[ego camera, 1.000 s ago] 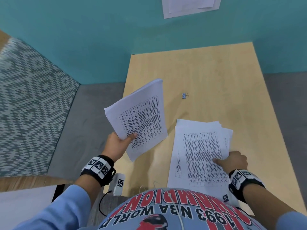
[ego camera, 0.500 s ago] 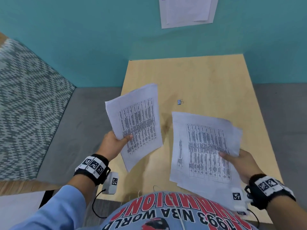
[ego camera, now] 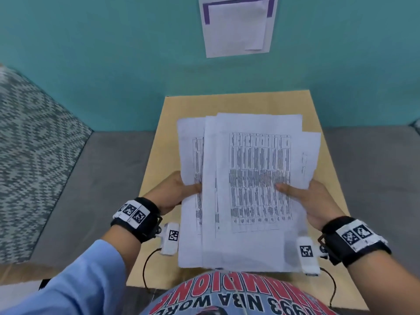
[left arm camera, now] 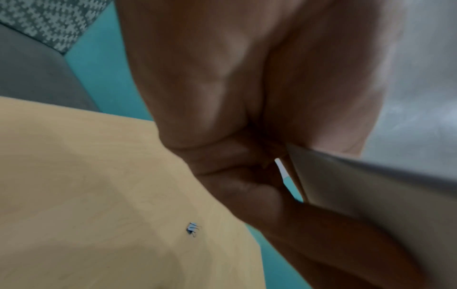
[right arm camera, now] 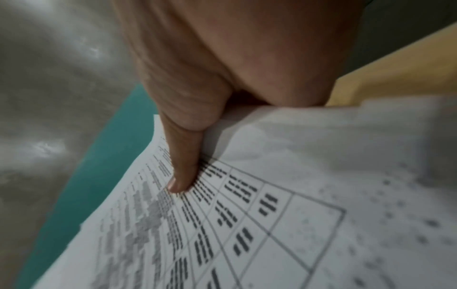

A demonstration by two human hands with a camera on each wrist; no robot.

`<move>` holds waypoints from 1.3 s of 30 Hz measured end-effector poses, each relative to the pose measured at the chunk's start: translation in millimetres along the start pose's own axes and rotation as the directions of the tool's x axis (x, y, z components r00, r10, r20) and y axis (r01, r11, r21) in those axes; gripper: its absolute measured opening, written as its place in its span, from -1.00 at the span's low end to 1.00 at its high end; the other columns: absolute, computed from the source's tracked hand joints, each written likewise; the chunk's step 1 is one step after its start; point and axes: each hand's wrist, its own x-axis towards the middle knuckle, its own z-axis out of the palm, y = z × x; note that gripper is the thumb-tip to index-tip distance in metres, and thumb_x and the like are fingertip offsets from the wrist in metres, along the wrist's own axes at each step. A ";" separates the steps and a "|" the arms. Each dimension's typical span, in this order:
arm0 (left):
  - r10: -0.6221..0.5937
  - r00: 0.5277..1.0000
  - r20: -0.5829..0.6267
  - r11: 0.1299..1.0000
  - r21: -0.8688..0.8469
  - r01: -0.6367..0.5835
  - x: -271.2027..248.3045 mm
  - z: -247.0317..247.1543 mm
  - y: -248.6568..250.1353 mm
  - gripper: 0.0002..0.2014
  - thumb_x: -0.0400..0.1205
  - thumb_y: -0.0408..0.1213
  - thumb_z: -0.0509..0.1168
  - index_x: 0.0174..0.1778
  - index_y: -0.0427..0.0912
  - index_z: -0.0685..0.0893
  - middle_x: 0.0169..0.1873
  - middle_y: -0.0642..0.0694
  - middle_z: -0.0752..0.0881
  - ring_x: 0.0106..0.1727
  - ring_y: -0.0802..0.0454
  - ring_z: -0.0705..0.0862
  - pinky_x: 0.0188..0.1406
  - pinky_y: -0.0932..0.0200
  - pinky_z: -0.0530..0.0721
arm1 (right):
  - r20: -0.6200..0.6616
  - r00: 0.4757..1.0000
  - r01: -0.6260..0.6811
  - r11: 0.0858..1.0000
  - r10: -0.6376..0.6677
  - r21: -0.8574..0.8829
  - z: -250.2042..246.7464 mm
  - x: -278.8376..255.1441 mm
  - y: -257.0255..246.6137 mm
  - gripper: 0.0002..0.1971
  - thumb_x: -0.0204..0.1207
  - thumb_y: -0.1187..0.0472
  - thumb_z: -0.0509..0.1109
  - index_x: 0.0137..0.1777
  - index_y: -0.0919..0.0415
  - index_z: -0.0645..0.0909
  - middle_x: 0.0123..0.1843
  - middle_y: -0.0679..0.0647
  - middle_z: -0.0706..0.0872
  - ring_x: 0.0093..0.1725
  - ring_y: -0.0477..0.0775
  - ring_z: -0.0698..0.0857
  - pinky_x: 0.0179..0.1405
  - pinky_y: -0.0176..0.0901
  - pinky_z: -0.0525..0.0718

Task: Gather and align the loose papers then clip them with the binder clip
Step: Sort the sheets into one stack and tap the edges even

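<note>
i am gripping the papers (ego camera: pixel 247 183) with my left hand (ego camera: pixel 169 193) and right hand (ego camera: pixel 316 201), thumbs pinching on top. the binder clip (left arm camera: pixel 192 229) is lying on the table (left arm camera: pixel 74 185).

A light wooden worktop (ego camera: pixel 268 103) is standing with its far edge against a teal wall (ego camera: pixel 102 53). White sheets (ego camera: pixel 237 26), one with a purple border along its top, are hanging on that wall above the far edge. Grey floor (ego camera: pixel 95 183) is showing past the left and right edges, and a grey-and-white zigzag-patterned surface (ego camera: pixel 34 151) is lying further to the left. At the near edge a printed shirt (ego camera: pixel 227 298) with red and dark lettering is filling the bottom of the head view, beside a light blue sleeve (ego camera: pixel 75 283).
</note>
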 end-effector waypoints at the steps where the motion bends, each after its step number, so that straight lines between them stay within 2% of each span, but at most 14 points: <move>1: -0.004 1.000 0.012 1.000 -0.015 0.004 0.6 2.5 2.5 -0.64 0.75 -0.16 0.46 0.48 -0.07 0.76 0.34 -0.08 0.88 0.37 -0.14 0.85 0.42 -0.31 0.78 | 0.019 1.000 -0.009 0.999 0.009 0.034 2.4 -1.7 -3.2 -0.40 0.37 0.28 0.73 0.43 0.31 0.71 0.34 0.26 0.84 0.36 0.21 0.81 0.54 0.25 0.61; 4: -0.039 0.999 0.013 0.999 -0.027 0.040 -1.1 10.5 10.0 -0.52 0.78 0.11 0.28 0.40 -0.16 0.81 0.26 -0.13 0.91 0.33 -0.23 0.86 0.35 -0.26 0.82 | 0.113 0.988 -0.119 0.984 0.104 0.133 5.4 -9.5 -13.7 -0.59 0.62 0.33 0.51 0.46 0.33 0.68 0.37 0.27 0.82 0.35 0.23 0.82 0.33 0.19 0.77; 7: -0.048 0.998 0.043 0.998 -0.040 0.050 -2.1 16.8 13.7 -0.33 0.78 0.29 0.00 0.48 -0.09 0.76 0.34 -0.11 0.87 0.38 -0.15 0.84 0.37 -0.20 0.81 | 0.228 0.959 -0.203 0.971 0.170 0.128 2.4 -13.0 -18.7 -0.65 0.68 0.39 0.42 0.46 0.31 0.67 0.36 0.28 0.83 0.35 0.27 0.81 0.27 0.25 0.78; 9: -0.055 0.998 0.041 0.996 -0.072 0.058 -3.6 21.8 15.3 -0.16 0.59 0.48 -0.13 0.53 0.08 0.69 0.31 -0.02 0.89 0.34 -0.02 0.86 0.17 -0.03 0.87 | 0.223 0.960 -0.191 0.978 0.168 0.087 1.8 -12.0 -18.4 -0.61 0.64 0.43 0.45 0.47 0.32 0.66 0.38 0.29 0.81 0.35 0.26 0.81 0.30 0.27 0.76; 11: -0.047 0.998 0.037 0.992 -0.114 0.051 -4.9 27.1 18.2 -0.12 0.43 0.56 -0.04 0.49 0.14 0.69 0.24 0.04 0.91 0.29 0.03 0.88 0.10 0.10 0.87 | 0.184 0.976 -0.127 0.991 0.115 0.053 3.2 -11.3 -16.6 -0.54 0.55 0.41 0.54 0.46 0.32 0.68 0.38 0.29 0.81 0.36 0.25 0.81 0.40 0.35 0.70; 13: 0.034 0.999 -0.002 0.994 -0.106 -0.034 -4.3 30.5 20.3 -0.42 0.59 0.29 0.29 0.41 0.01 0.76 0.24 0.03 0.91 0.37 -0.08 0.85 0.25 0.04 0.84 | 0.120 0.993 -0.015 1.000 0.013 0.020 4.0 -11.5 -16.1 -0.49 0.45 0.38 0.64 0.42 0.30 0.70 0.34 0.24 0.84 0.37 0.24 0.80 0.50 0.35 0.63; 15: 0.135 0.984 -0.119 0.988 -0.055 -0.142 -3.4 31.9 18.6 -0.63 0.65 -0.13 0.52 0.37 -0.11 0.81 0.26 0.00 0.91 0.36 -0.06 0.86 0.40 -0.05 0.79 | 0.034 0.990 0.137 0.990 -0.136 -0.028 5.9 -14.6 -18.4 -0.53 0.42 0.39 0.67 0.35 0.26 0.75 0.26 0.18 0.89 0.30 0.21 0.84 0.42 0.21 0.69; 20: 0.231 0.926 -0.299 0.959 -0.090 -0.268 4.3 49.7 -5.7 -0.69 0.65 -0.40 0.55 0.31 -0.13 0.83 0.26 -0.07 0.90 0.28 0.05 0.87 0.28 0.05 0.84 | -0.053 0.932 0.350 0.928 -0.359 -0.127 10.0 -29.5 -9.4 -0.70 0.44 0.42 0.67 0.13 0.15 0.84 0.07 -0.14 0.92 0.06 -0.15 0.89 0.08 -0.26 0.83; 22: 0.171 0.941 -0.293 0.976 -0.082 -0.203 7.3 58.9 -20.7 -0.69 0.66 -0.42 0.55 0.32 -0.18 0.81 0.22 -0.08 0.90 0.21 0.10 0.88 0.23 0.09 0.85 | -0.051 0.940 0.324 0.930 -0.337 -0.172 9.9 -25.4 11.0 -0.70 0.46 0.41 0.66 0.11 0.06 0.83 0.05 -0.24 0.91 0.06 -0.19 0.88 0.10 -0.25 0.81; 26: 0.108 0.957 -0.269 0.994 0.048 -0.099 14.5 69.0 -43.4 -0.82 0.65 -0.30 0.58 0.15 -0.03 0.92 0.10 -0.10 0.95 0.13 0.01 0.90 0.23 -0.13 0.82 | -0.078 0.965 0.223 0.937 -0.252 -0.268 5.3 -9.8 45.3 -0.74 0.48 0.40 0.65 -0.02 -0.01 0.85 -0.08 -0.21 0.93 0.07 0.08 0.88 0.26 0.12 0.80; 29: 0.135 0.933 -0.333 0.990 0.009 -0.140 19.5 69.7 -39.0 -0.79 0.63 -0.35 0.60 0.03 0.10 0.89 0.01 0.05 0.94 0.08 0.10 0.89 0.26 -0.13 0.84 | -0.109 0.956 0.239 0.941 -0.271 -0.240 4.9 -5.1 42.0 -0.70 0.47 0.39 0.67 0.05 -0.04 0.83 -0.06 -0.17 0.93 0.04 -0.11 0.88 0.27 0.03 0.74; 33: 0.196 0.926 -0.322 0.966 -0.100 -0.239 16.7 66.0 -22.5 -0.69 0.64 -0.47 0.56 0.17 0.03 0.83 0.02 0.20 0.93 0.14 0.21 0.90 0.24 0.22 0.83 | -0.124 0.928 0.321 0.924 -0.350 -0.208 -2.2 -4.5 29.2 -0.64 0.41 0.33 0.72 0.21 0.19 0.83 0.07 -0.07 0.91 0.07 -0.19 0.88 0.13 -0.26 0.81; 37: 0.161 0.942 -0.294 0.978 -0.077 -0.191 18.1 61.7 -35.0 -0.68 0.60 -0.43 0.61 0.27 -0.19 0.85 0.09 0.03 0.94 0.14 0.09 0.91 0.15 0.20 0.84 | -0.094 0.946 0.287 0.936 -0.311 -0.203 -8.7 2.7 44.3 -0.73 0.50 0.42 0.62 0.12 0.12 0.82 -0.03 -0.15 0.95 0.12 -0.05 0.89 0.00 -0.42 0.79; 39: 0.138 0.941 -0.308 0.980 -0.095 -0.175 19.3 62.4 -38.5 -0.69 0.59 -0.42 0.62 0.26 -0.27 0.86 0.15 -0.09 0.93 0.13 0.02 0.90 0.14 0.16 0.83 | -0.097 0.950 0.271 0.940 -0.295 -0.210 -7.2 4.8 48.7 -0.73 0.54 0.46 0.57 0.07 0.06 0.81 -0.08 -0.22 0.94 0.07 -0.10 0.89 0.03 -0.40 0.81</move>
